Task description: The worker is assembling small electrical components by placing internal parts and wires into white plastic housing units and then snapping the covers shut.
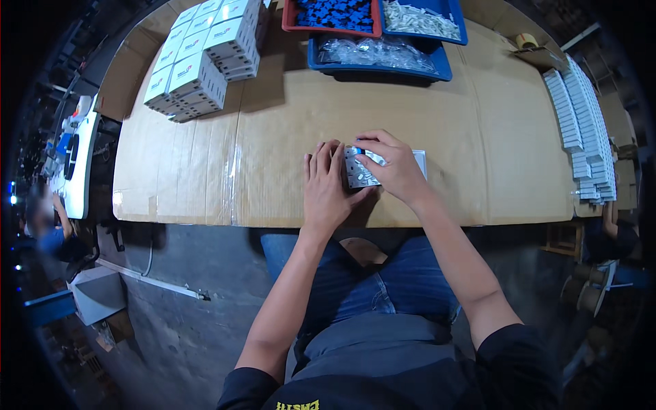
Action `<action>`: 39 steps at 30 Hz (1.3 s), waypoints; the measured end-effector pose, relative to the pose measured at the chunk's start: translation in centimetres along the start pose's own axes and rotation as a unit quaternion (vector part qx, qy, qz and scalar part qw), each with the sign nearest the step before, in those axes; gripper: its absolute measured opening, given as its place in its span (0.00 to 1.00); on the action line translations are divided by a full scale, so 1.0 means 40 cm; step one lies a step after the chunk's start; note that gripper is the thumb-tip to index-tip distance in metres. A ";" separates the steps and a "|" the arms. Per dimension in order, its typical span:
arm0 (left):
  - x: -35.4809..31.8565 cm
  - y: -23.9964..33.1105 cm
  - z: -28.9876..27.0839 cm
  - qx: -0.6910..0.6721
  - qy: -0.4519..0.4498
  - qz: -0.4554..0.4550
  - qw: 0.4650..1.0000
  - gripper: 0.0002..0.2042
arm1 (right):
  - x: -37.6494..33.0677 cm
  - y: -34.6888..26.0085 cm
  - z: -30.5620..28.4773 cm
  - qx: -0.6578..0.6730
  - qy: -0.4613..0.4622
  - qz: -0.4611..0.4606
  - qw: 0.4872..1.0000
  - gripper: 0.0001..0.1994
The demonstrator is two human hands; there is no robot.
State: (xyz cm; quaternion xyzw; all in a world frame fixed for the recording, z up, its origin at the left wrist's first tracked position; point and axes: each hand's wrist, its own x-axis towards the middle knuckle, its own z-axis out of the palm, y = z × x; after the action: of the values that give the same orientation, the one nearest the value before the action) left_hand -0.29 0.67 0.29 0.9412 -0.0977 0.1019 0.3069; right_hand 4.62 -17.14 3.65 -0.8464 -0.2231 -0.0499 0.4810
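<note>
A small white box (355,176) sits on the cardboard-covered table close to its front edge. My left hand (325,184) is braced along the box's left side, with the thumb at its near side. Over the box, my right hand (398,167) pinches a small blue piece (360,151) between thumb and fingers. Light and grey shapes show on the box under that hand; whether they are loose parts or print I cannot tell. A white edge of the box shows to the right of my right hand.
White boxes (195,75) are stacked at the back left. At the back stand a red tray (333,32) of blue pieces, a blue tray (460,27) of small pale parts and another blue tray (383,72) of clear plastic. White flat boxes (581,113) are piled at right, near a tape roll (525,41).
</note>
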 end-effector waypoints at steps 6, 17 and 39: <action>0.010 0.001 0.012 -0.008 0.003 -0.009 1.000 0.49 | 0.023 0.024 0.037 -0.039 -0.042 -0.004 0.998 0.15; 0.014 0.002 0.002 -0.019 0.006 -0.016 1.000 0.46 | 0.024 0.037 0.030 -0.064 -0.055 -0.049 0.995 0.13; 0.020 -0.002 0.013 -0.016 0.019 -0.010 1.000 0.45 | -0.023 0.053 0.036 -0.225 -0.041 -0.086 0.970 0.15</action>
State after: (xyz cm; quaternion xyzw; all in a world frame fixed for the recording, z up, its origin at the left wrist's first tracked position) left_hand 0.57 0.33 0.06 0.9349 -0.0838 0.1154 0.3251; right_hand 4.52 -17.17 0.91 -0.9117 -0.2973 -0.1056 0.2630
